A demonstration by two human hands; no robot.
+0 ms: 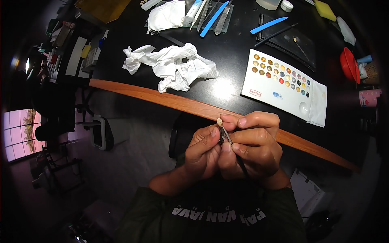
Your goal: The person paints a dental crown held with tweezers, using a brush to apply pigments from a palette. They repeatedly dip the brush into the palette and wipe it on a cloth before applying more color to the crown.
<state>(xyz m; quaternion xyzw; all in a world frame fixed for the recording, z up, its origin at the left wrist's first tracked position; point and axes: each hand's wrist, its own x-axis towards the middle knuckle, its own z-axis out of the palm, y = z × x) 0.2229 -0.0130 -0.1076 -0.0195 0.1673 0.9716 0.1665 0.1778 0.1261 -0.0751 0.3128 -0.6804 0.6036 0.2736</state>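
Observation:
Close in front of my chest, my two hands meet at the table's front edge. A small cream-coloured tooth crown (219,121) sits at the upper end of a thin metal holder (226,135). My left hand (201,150) is closed around the holder from the left, its thumb just below the crown. From the other side, my right hand (258,141) is closed, with fingertips close to the crown and on the holder. A slim dark handle (242,164) runs down across my right palm; its tip is hidden between the fingers.
Crumpled white tissue (182,67) lies left on the black table. A white palette (279,87) with several colour wells is at right. Behind are blue-handled tools (214,19), a dark tile (289,42) with a blue tool, and a red bowl (350,65). Wooden trim (158,96) lines the edge.

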